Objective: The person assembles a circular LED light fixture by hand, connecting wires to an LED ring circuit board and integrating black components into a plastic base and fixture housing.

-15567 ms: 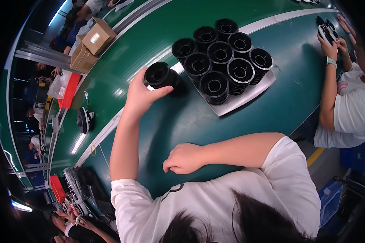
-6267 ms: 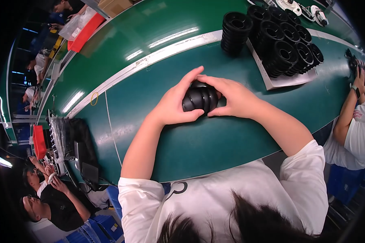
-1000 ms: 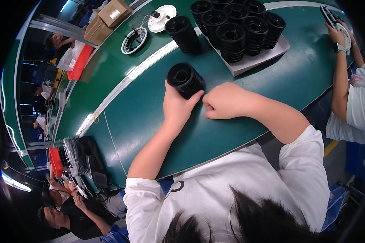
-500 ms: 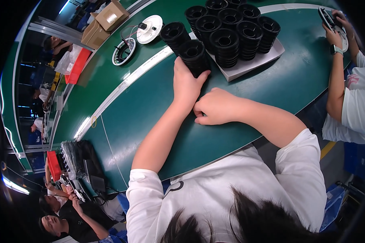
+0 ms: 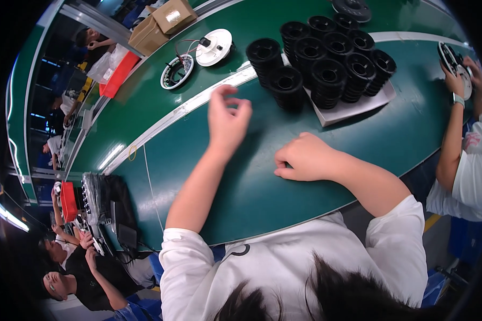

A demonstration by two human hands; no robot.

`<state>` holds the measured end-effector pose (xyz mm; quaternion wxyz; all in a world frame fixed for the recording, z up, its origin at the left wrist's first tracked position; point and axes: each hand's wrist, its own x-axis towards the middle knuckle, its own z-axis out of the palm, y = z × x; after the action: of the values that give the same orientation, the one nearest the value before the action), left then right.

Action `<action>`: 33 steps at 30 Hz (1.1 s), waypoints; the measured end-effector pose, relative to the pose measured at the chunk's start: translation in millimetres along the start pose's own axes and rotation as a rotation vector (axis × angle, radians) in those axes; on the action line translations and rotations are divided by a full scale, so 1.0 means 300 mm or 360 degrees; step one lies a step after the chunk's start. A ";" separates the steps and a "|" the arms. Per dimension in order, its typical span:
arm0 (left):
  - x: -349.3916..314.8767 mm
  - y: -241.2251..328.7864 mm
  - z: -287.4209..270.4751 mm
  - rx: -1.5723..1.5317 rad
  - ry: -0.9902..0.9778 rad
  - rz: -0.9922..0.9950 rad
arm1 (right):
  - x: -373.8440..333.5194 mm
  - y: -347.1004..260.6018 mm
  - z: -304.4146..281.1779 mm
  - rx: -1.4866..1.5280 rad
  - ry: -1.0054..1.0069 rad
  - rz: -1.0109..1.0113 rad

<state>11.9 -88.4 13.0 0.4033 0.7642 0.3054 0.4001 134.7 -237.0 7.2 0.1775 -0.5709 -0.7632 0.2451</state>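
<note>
A tall stack of black, round, ribbed plastic rings with open centres (image 5: 285,90) stands upright on the smooth dark-green worktop (image 5: 262,206), just left of a shallow white cardboard tray (image 5: 353,109). Close behind it, toward the rail, rises a second stack of the same black rings (image 5: 264,59), also outside the tray. Nine similar black stacks (image 5: 338,51) crowd together upright in the tray, in three rows.

The left hand (image 5: 228,120), slightly blurred, hangs over the worktop to the left of the front stack and apart from it, its fingers bent and loosely parted from the thumb. The right hand (image 5: 308,157) lies lower, near the worktop's middle, its fingers folded inward in a loose fist; whether its underside touches the surface I cannot tell.

Beyond the pale metal rail (image 5: 195,102), on a brighter green surface (image 5: 144,115), a white round disc with a black fitting (image 5: 215,49) lies beside a white-rimmed ring with dark insides (image 5: 177,73), with thin wires between them. Farther left are two brown cardboard boxes (image 5: 160,27) and a red bin (image 5: 120,75). At the right, a co-worker's hands hold a black-and-white round part (image 5: 458,69)
</note>
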 end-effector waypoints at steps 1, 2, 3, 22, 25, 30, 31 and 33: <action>0.045 -0.021 -0.041 0.0140 0.0129 -0.0047 | -0.006 0.008 -0.003 -0.0018 -0.0002 0.0005; 0.103 -0.079 -0.093 0.0222 0.0305 -0.0142 | -0.012 0.004 -0.012 -0.0027 -0.0006 -0.0004; 0.163 -0.149 -0.176 0.0218 0.0498 -0.0251 | -0.007 -0.008 -0.018 -0.0010 -0.0034 -0.0004; 0.441 -0.271 -0.660 0.0008 0.1148 0.0264 | 0.013 -0.027 -0.041 0.0029 -0.0142 0.0099; 0.434 -0.012 -0.662 -0.0055 0.0933 0.0508 | 0.021 -0.022 -0.030 0.0059 -0.0069 0.0124; 0.340 0.249 -0.702 -0.0036 0.0537 0.0632 | 0.071 -0.081 -0.078 0.0233 -0.0353 0.0132; 0.306 0.293 -0.705 -0.0092 0.0465 0.0603 | 0.089 -0.110 -0.090 0.0318 -0.0169 0.0022; 0.217 0.371 -0.717 -0.0138 0.0406 0.0573 | 0.131 -0.174 -0.112 0.0572 0.0214 -0.0181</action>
<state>-124.5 -11.2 208.7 0.3158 0.7316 0.1950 0.5718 100.9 -205.4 64.5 0.3408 -0.5011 -0.7246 0.3282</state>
